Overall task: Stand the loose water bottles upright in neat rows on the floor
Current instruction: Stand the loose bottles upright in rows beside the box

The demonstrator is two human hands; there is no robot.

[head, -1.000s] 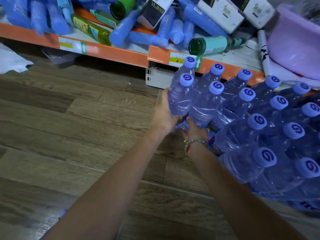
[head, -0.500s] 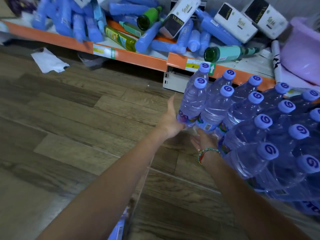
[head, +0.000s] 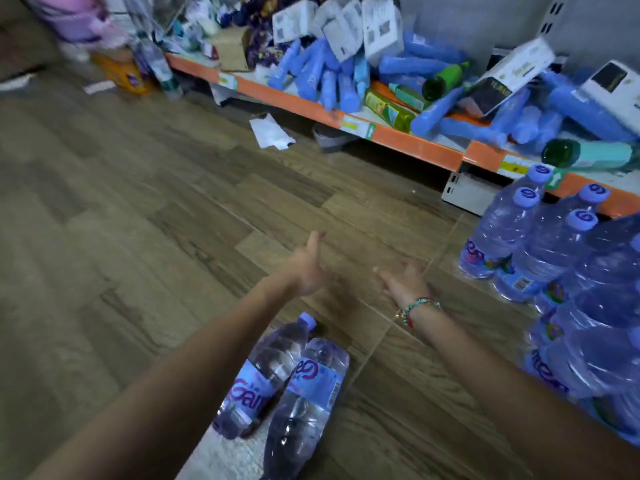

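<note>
While both hands hang empty over the floor: left hand at centre frame, fingers straight, gripping nothing. Below centre, two bottles lying flat, side by side. Right hand just right of centre, fingers loose, apart from everything. Far right, upright bottles standing in rows.

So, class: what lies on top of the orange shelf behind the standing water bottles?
On the orange shelf lie toppled blue bottles, two green bottles and white boxes, heaped together. Whatever sits beneath the heap is covered, and the standing water bottles hide the shelf's right end.
</note>
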